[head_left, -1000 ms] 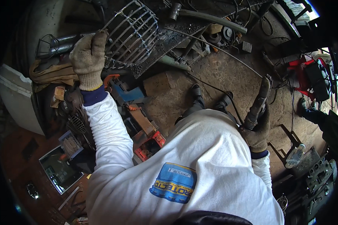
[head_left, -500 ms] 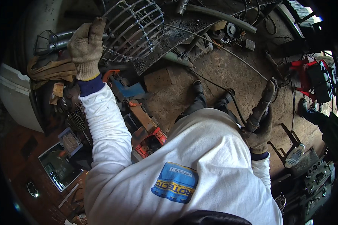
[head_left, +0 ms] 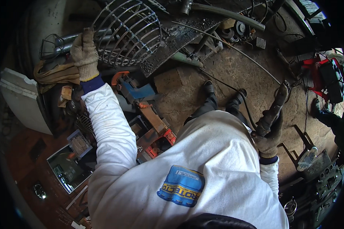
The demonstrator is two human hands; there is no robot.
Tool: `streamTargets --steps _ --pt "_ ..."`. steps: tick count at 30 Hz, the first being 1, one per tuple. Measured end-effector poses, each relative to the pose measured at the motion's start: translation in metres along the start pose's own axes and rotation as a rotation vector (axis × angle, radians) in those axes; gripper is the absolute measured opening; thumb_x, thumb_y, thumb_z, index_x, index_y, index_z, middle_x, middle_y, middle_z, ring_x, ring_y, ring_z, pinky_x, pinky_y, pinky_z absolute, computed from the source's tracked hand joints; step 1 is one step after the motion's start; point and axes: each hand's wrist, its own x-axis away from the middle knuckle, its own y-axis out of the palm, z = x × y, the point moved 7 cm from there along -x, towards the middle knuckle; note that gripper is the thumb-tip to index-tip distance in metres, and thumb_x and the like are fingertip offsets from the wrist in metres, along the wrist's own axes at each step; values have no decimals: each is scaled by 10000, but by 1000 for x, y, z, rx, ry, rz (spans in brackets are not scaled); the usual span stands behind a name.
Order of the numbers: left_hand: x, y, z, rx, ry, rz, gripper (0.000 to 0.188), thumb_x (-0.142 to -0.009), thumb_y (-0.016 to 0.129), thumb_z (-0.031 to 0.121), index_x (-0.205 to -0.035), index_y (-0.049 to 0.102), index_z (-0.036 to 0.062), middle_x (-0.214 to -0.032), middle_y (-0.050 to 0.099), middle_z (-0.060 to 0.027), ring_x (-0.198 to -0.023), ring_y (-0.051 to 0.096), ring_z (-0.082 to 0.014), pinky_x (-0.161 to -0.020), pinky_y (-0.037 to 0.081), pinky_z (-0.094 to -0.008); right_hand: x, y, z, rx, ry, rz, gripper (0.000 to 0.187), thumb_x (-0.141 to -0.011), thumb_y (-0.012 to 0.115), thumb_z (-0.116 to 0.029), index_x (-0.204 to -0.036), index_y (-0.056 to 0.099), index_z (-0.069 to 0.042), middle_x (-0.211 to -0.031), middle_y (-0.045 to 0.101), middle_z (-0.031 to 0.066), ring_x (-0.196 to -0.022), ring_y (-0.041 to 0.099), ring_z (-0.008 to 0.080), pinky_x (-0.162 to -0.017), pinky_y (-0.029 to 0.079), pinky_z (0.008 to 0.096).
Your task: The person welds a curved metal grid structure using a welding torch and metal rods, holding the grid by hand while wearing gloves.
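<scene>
My left hand (head_left: 85,55), in a worn knit glove, is closed at the left edge of a round cage (head_left: 132,34) of welded metal rods. The cage rests on a dark, grimy metal table (head_left: 160,53), and the fingers partly hide their grip on it. Lower right, my gloved right hand (head_left: 266,144) is wrapped around a dark electrode holder (head_left: 272,114). From the holder's tip a long thin welding electrode (head_left: 233,47) slants up and left, its far end over the table, apart from the cage. A black cable (head_left: 249,112) runs by the right hand.
A blue and orange machine (head_left: 135,89) and a red crate (head_left: 160,143) stand below the table. A brown cloth (head_left: 55,74) lies left of the cage. At right are a red stool (head_left: 313,74), a person's leg (head_left: 326,116) and a dark machine (head_left: 325,183).
The cage has shifted left and turned somewhat, with my left hand moving along at its edge. My right hand keeps the holder and electrode. The whole view has shifted slightly.
</scene>
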Motion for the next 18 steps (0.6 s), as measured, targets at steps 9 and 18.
streamTargets --steps 9,18 --pt "9 2 24 -86 51 -2 525 -919 665 514 -1006 749 3 -870 723 -69 -816 632 -144 -768 491 -309 0 1 -6 16 -20 -20 1127 -654 878 -449 -1484 314 63 -1384 540 206 -1261 554 293 -1043 430 383" --pt "41 35 129 -544 285 45 471 -878 707 518 -742 708 67 -657 665 -72 -570 648 -225 -548 516 -334 6 -1 -2 42 23 13 1119 -612 885 -243 -1507 272 33 -1361 550 184 -1246 555 268 -1051 425 378"
